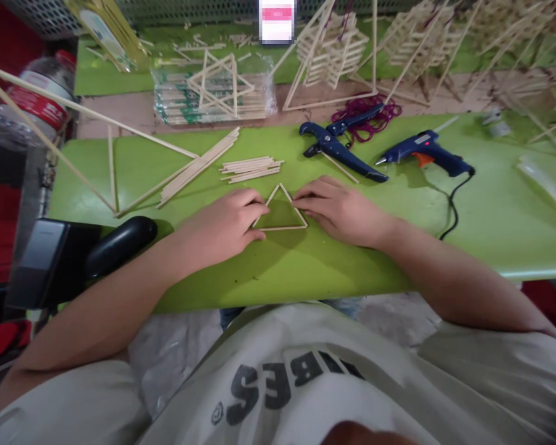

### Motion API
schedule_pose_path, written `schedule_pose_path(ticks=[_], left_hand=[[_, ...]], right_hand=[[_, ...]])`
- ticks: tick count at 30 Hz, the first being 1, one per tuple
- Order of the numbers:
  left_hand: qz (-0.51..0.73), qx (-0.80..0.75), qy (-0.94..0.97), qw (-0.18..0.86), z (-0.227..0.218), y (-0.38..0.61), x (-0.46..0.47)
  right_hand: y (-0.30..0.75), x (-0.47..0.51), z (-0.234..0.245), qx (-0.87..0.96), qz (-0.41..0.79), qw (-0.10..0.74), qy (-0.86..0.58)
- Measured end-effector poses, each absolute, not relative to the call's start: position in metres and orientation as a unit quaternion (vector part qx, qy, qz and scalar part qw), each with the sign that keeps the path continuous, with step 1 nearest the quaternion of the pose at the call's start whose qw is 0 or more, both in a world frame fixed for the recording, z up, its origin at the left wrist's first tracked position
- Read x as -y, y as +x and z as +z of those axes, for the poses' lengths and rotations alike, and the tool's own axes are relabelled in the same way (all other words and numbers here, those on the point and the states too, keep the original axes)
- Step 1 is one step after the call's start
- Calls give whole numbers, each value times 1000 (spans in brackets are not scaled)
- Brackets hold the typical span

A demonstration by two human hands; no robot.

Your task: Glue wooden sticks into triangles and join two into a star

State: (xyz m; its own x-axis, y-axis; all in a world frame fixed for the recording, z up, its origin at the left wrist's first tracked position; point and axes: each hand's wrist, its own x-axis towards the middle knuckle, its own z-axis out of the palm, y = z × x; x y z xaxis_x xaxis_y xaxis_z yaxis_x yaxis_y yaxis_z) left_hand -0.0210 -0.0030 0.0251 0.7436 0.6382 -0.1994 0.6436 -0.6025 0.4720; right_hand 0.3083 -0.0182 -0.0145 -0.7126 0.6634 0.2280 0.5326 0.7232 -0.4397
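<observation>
A small triangle of thin wooden sticks (280,227) lies flat on the green table (491,216) in front of me. My left hand (222,225) presses its fingertips on the triangle's left side, fingers curled together. My right hand (338,207) pinches the right side near the top corner. Just behind the triangle lies a short bundle of loose sticks (250,169), with a longer bundle (199,167) to its left.
A blue glue gun (421,154) with its black cord lies at the right, blue cutters (338,148) and purple string (366,117) behind. Large stick frames (333,49) and a bagged star (220,83) stand at the back. A plastic bottle (32,99) and a black device (74,253) sit at the left.
</observation>
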Motion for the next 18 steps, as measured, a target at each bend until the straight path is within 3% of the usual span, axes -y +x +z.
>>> schedule_pose_path(ticks=[13,18], left_hand=[[8,-352,900,256,20,-22,2],[13,-379,886,268,10,-24,-5]], right_hand=[[314,12,-17,887,224,231,-331],[332,-8,-17,823,207,356,-392]])
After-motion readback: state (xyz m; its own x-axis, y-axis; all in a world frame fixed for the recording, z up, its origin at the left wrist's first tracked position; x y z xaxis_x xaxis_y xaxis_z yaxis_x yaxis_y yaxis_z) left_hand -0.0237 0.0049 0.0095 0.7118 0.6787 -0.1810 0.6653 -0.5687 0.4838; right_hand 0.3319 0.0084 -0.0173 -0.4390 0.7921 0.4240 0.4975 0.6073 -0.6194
